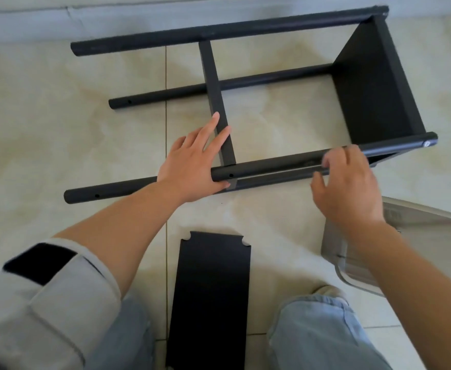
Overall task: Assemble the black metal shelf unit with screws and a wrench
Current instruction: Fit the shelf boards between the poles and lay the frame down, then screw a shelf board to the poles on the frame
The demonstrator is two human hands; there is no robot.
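Shelf unit post between right hand fingers

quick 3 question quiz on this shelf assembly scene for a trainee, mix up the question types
1. True or false: the loose shelf panel is already fitted between the posts.
2. Which hand touches the fitted middle shelf? A) left hand B) right hand
3. What does the right hand grip?

Key: 1. False, it lies on the floor between the knees. 2. A. 3. The near post of the frame, fingers curled over it.
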